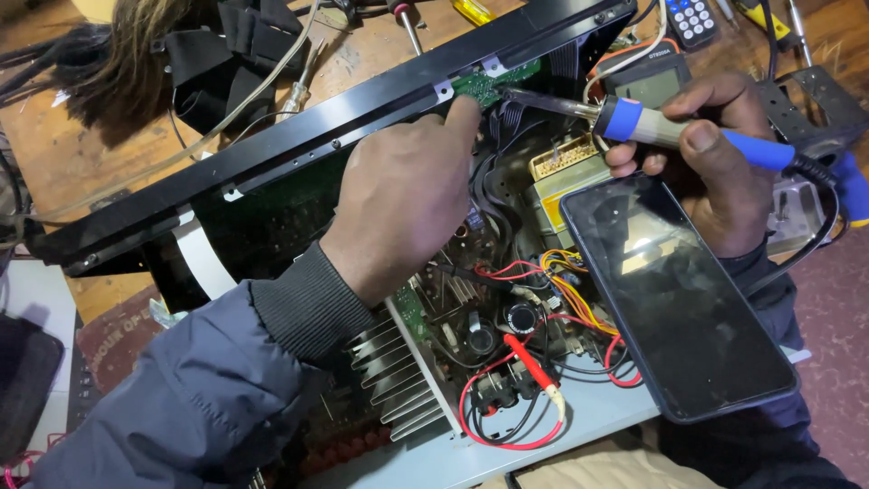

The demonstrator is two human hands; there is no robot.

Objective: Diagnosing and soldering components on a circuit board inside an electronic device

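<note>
My left hand reaches into an opened electronic chassis, its fingertips pressed on a small green circuit board fixed to the black front panel. My right hand grips a blue-handled soldering iron, whose metal tip lies against that green board next to my left fingertips. A dark smartphone lies screen up across the chassis, under my right wrist. Inside the chassis are a heat sink, capacitors, a transformer and red, yellow and black wires.
A multimeter sits behind the chassis, with a remote control beyond it. Screwdrivers and cables lie on the wooden bench. A red probe rests among the wires. Black fabric lies at the back left.
</note>
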